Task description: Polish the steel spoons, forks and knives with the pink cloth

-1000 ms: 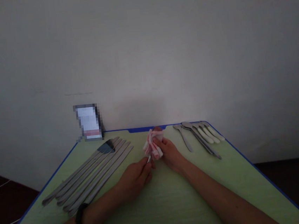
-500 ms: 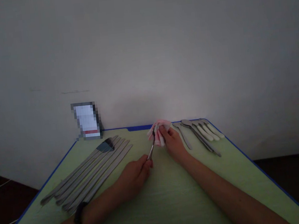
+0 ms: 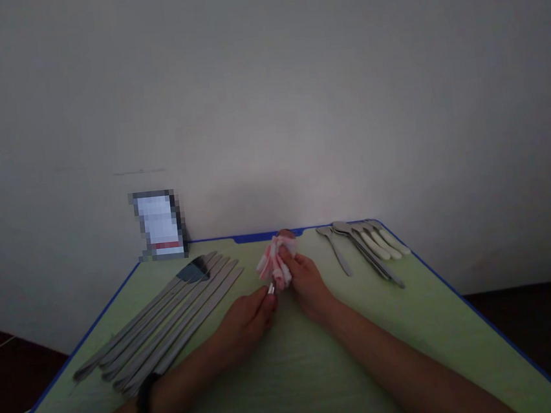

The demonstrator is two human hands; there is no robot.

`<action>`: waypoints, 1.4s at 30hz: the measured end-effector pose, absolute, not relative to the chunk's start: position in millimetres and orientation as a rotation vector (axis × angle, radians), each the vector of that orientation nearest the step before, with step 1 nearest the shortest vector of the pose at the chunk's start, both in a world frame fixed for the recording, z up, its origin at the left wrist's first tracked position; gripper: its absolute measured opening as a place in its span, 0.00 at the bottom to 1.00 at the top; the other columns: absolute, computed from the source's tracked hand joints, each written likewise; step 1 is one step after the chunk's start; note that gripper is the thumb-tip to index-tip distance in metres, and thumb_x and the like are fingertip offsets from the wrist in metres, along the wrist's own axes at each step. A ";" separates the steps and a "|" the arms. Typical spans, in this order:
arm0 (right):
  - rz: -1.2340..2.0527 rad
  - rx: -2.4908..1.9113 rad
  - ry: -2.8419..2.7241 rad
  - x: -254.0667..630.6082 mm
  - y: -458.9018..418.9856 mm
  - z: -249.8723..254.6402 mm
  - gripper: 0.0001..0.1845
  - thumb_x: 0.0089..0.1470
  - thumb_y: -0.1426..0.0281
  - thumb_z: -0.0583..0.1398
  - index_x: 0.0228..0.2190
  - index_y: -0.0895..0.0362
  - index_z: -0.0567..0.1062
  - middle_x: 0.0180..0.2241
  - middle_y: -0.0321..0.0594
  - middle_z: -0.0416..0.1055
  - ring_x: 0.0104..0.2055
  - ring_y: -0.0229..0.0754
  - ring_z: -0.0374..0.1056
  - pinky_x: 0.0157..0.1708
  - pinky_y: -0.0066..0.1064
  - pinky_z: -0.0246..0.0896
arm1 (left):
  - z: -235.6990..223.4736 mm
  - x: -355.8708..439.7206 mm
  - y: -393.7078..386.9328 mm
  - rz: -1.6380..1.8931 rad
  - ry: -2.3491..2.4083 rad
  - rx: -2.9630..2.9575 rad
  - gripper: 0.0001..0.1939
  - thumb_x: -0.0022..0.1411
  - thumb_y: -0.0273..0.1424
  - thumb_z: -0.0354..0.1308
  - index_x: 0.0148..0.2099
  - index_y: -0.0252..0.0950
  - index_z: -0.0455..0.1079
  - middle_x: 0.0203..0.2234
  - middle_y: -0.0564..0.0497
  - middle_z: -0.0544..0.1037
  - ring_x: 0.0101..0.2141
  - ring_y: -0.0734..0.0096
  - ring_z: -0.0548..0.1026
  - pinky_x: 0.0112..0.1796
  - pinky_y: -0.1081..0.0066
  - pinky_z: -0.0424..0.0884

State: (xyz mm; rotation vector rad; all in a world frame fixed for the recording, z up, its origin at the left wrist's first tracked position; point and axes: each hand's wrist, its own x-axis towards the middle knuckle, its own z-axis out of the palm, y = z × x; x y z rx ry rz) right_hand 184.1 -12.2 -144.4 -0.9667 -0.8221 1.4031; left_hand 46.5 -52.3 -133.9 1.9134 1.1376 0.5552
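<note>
Over the middle of the table, my left hand (image 3: 250, 316) is closed round the handle of a metal spoon (image 3: 286, 233). The spoon's rounded end shows beyond a pink and white cloth (image 3: 277, 261). My right hand (image 3: 306, 281) pinches that cloth around the spoon's shaft, close in front of my left fingers. The cloth hides most of the shaft. To the right of my right hand lies a small spoon (image 3: 337, 252), apart from it.
Several long metal utensils (image 3: 178, 313) lie slanted at the left. Stacked spoons (image 3: 365, 253) and white-handled cutlery (image 3: 379, 245) lie at the right. A blurred-out upright screen (image 3: 160, 224) stands at the back left, by the wall. The green table (image 3: 293, 386) has a blue edge.
My right hand and the cloth have slid down the spoon towards my left hand, so the spoon's rounded end now shows past the cloth. My left hand has hardly moved.
</note>
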 end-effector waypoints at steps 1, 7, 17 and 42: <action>1.377 -0.975 -0.830 188.3 -8.3 -144.2 0.22 0.40 0.51 0.62 0.19 0.58 0.69 0.17 0.31 0.63 0.19 0.32 0.54 0.21 0.27 0.47 | -133.2 46.5 -53.1 0.557 1.152 1.917 0.18 0.65 0.41 0.38 0.27 0.38 0.57 0.18 0.57 0.62 0.21 0.73 0.61 0.26 0.72 0.57; 1.296 -0.938 -0.861 203.1 5.0 -146.7 0.22 0.43 0.50 0.60 0.21 0.58 0.70 0.15 0.32 0.63 0.20 0.34 0.56 0.23 0.28 0.50 | -133.3 46.4 -55.6 0.615 1.191 1.869 0.24 0.66 0.44 0.33 0.21 0.38 0.53 0.15 0.59 0.56 0.19 0.75 0.55 0.24 0.71 0.52; 1.375 -0.968 -0.993 204.0 -1.1 -148.7 0.21 0.40 0.52 0.63 0.21 0.58 0.71 0.18 0.34 0.66 0.21 0.35 0.57 0.23 0.28 0.50 | -132.8 46.6 -55.1 0.590 1.187 1.970 0.22 0.64 0.44 0.34 0.23 0.38 0.53 0.16 0.58 0.58 0.19 0.74 0.57 0.24 0.71 0.52; 1.133 -1.068 -1.130 194.0 30.9 -144.1 0.17 0.41 0.56 0.62 0.19 0.58 0.70 0.17 0.31 0.62 0.21 0.33 0.52 0.22 0.27 0.46 | -138.4 43.1 -32.2 0.809 1.076 1.486 0.19 0.63 0.45 0.41 0.37 0.34 0.62 0.17 0.62 0.58 0.13 0.82 0.55 0.15 0.78 0.51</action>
